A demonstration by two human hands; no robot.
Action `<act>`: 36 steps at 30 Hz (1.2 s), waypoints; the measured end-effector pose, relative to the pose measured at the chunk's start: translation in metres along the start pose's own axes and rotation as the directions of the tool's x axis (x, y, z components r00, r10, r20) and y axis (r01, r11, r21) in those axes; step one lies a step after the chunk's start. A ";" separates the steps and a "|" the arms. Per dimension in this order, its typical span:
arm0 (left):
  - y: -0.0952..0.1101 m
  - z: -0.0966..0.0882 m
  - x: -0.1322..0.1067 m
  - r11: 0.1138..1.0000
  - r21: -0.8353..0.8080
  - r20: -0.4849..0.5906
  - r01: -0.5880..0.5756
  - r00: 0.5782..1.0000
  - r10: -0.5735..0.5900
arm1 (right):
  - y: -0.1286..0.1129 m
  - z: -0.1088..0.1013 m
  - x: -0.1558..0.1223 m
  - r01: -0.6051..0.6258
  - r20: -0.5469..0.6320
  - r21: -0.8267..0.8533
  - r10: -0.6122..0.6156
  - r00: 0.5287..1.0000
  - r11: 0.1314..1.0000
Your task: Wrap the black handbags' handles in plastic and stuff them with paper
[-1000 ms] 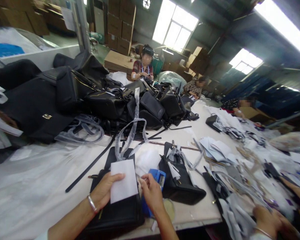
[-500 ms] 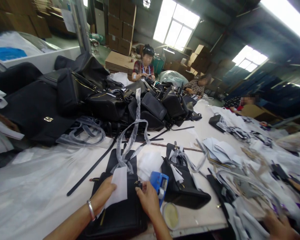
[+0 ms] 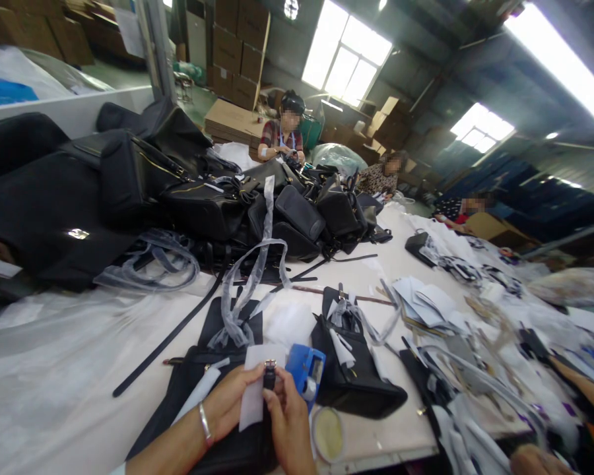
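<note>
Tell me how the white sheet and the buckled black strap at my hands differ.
The white sheet is pale and plain, while the black strap is dark and carries a metal buckle. The white sheet is broad; the black strap is narrow. The white sheet lies behind, with the black strap in front of it. Both are held at the left hand and right hand.

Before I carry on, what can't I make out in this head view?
In the head view:
- Lower end of the strap: hidden by the right hand.
- Much of the bag beneath: covered by both hands, the left hand and the sheet; its bottom is cut off by the lower edge.
- Markings on the blue device: too small.
- Co-worker's hand: blurred, cut off by the lower edge.
</note>
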State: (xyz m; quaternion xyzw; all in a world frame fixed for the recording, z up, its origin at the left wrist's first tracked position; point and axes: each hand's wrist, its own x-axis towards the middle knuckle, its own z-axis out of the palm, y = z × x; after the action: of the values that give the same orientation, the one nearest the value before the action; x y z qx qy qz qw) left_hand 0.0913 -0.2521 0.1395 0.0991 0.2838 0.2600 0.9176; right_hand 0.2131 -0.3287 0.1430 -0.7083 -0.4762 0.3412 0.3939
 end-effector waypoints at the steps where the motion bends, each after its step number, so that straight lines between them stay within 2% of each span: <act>1: 0.001 0.000 0.001 1.000 0.010 0.002 -0.014 1.000 0.014 | -0.003 -0.001 0.002 -0.020 0.019 0.026 0.020 1.000 0.999; 6: 0.001 0.000 0.004 0.987 0.136 -0.050 -0.086 0.994 0.094 | -0.012 0.000 0.014 -0.068 0.078 0.183 0.054 0.995 0.981; 11: 0.004 -0.007 -0.001 0.939 0.317 -0.114 -0.134 0.977 0.178 | -0.013 0.007 0.022 -0.087 0.040 0.256 0.080 0.996 0.963; 16: 0.009 -0.010 -0.008 0.903 0.404 -0.022 -0.148 0.985 0.171 | -0.021 0.002 0.024 -0.026 -0.036 0.119 0.030 0.999 0.993; 23: -0.005 -0.002 0.000 0.898 0.402 0.056 -0.178 0.984 0.170 | -0.015 -0.008 0.033 0.054 -0.201 -0.095 -0.073 0.977 0.994; 25: -0.007 -0.002 0.003 0.892 0.414 0.074 -0.181 0.984 0.165 | -0.009 -0.010 0.035 0.044 -0.219 -0.062 -0.057 0.974 0.997; 28: -0.005 -0.005 0.004 0.871 0.463 0.089 -0.167 0.986 0.141 | -0.001 -0.011 0.038 0.017 -0.165 0.066 -0.005 0.986 0.998; 32: 0.001 -0.010 0.005 0.860 0.502 0.130 -0.087 0.991 0.024 | 0.003 -0.009 0.040 -0.036 -0.136 0.219 0.067 0.988 0.975; 36: 0.006 -0.011 0.005 0.850 0.525 0.120 -0.048 0.993 -0.018 | 0.001 -0.004 0.040 -0.081 -0.141 0.266 0.122 0.983 0.961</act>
State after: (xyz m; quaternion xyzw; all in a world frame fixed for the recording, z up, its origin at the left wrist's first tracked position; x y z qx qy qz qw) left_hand 0.0858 -0.2438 0.1304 0.3643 0.2874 0.1731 0.8688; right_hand 0.2290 -0.2924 0.1394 -0.6987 -0.3582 0.3640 0.5010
